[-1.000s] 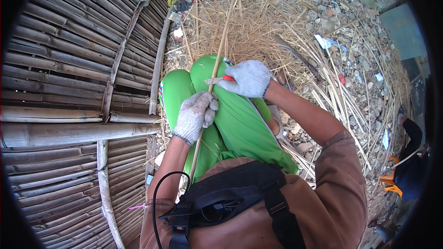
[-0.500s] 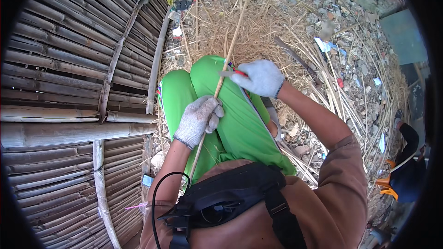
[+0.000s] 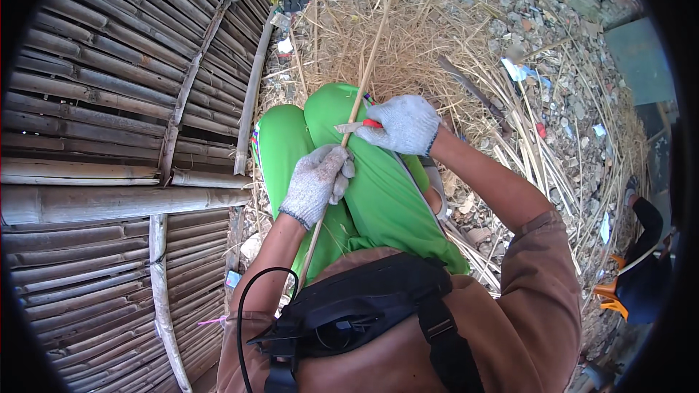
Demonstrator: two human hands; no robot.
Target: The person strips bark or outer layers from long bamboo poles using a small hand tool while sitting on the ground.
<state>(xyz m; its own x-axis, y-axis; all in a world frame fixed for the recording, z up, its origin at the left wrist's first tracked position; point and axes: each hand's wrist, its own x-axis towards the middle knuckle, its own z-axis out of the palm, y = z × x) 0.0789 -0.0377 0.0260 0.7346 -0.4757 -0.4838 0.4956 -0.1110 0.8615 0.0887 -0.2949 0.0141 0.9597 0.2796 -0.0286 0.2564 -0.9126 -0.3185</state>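
Note:
My left hand (image 3: 317,183), in a grey knit glove, grips a long thin bamboo strip (image 3: 368,65) that runs from my lap up toward the straw heap. My right hand (image 3: 404,124), also gloved, holds a small knife with a red handle (image 3: 362,126); its blade lies against the strip just above my left hand. Both hands rest over my knees in bright green trousers (image 3: 378,196). The strip's lower end passes under my left hand and down beside my leg.
A wall of split bamboo (image 3: 109,102) fills the left side. Dry straw and thin bamboo strips (image 3: 437,44) lie heaped ahead, with rubble and litter (image 3: 553,65) beyond. Another person (image 3: 644,269) crouches at the right edge. A black camera harness (image 3: 349,313) sits on my chest.
My right hand with the knife slid up along the strip, away from my left hand, then came slightly back. The left hand kept its grip on the strip.

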